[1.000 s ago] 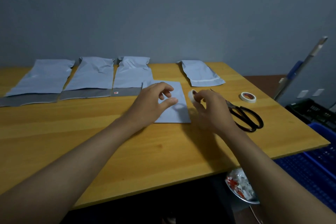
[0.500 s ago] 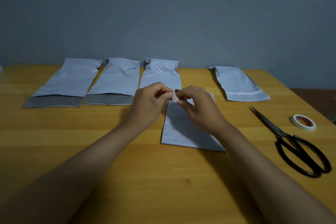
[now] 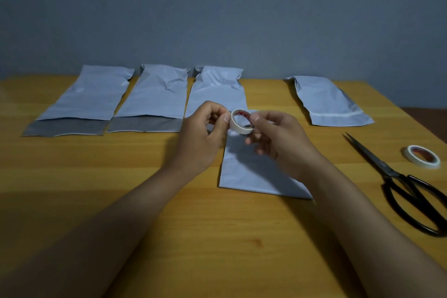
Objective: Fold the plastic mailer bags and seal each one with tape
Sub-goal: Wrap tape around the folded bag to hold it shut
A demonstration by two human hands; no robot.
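Note:
A small white tape roll (image 3: 240, 121) with a red core is held above the table between both hands. My left hand (image 3: 202, 139) pinches its left edge with thumb and fingertips. My right hand (image 3: 278, 141) grips its right side. Under the hands lies a folded grey mailer bag (image 3: 256, 174), flat on the wooden table (image 3: 169, 237). Three unfolded mailer bags (image 3: 154, 98) lie in a row at the back left, two with their dark flaps showing. One more mailer bag (image 3: 326, 101) lies at the back right.
Black scissors (image 3: 401, 189) lie shut at the right, points toward the back. A second white tape roll (image 3: 422, 156) rests flat near the table's right edge. A grey wall stands behind the table.
My right hand has carried the tape roll from beside the scissors to above the folded bag, and my left hand has lifted off the bag to pinch the roll. The view has shifted left.

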